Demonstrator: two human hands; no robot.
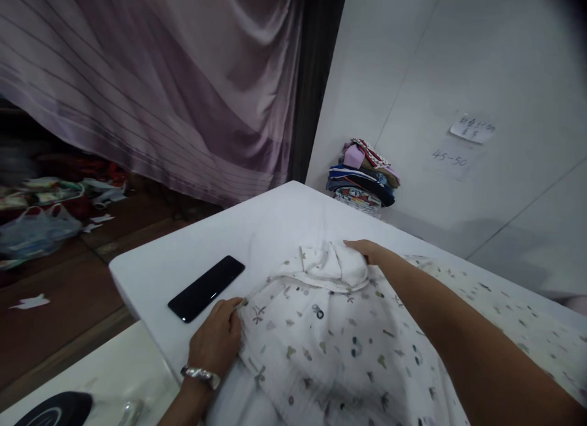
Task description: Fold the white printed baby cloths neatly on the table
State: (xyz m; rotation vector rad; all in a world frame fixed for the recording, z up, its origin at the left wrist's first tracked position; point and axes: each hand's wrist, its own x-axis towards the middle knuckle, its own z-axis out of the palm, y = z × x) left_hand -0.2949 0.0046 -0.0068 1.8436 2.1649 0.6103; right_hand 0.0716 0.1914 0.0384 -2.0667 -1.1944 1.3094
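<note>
White patterned cloth point(330, 340) lies bunched over the near part of the white table point(270, 224), beside a black smartphone point(206, 288). Left hand point(214, 333) pinches the cloth's left edge; right hand point(364, 249) touches its far folded end, fingers largely hidden, grip undeterminable. Folded clothes point(362, 178) stand stacked near the wall point(403, 102).

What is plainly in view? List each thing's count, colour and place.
Patterned cloth: one, white, centre.
Phone: one, black, left of cloth.
Table: one, white, beneath both.
Wall: one, pale, behind table.
Clothes stack: one, multicoloured, by wall.
Notes: two, whitish, on wall.
Printed fabric: one stretch, cream, right.
Curtain: one, mauve, upper left.
Plastic bag: one, pale, far left.
Paper scraps: several, white, lower left.
Round object: one, black, bottom left.
Bracelet: one, silver, below phone.
Left hand: one, bare, cloth's left edge.
Right hand: one, partly hidden, cloth's far end.
</note>
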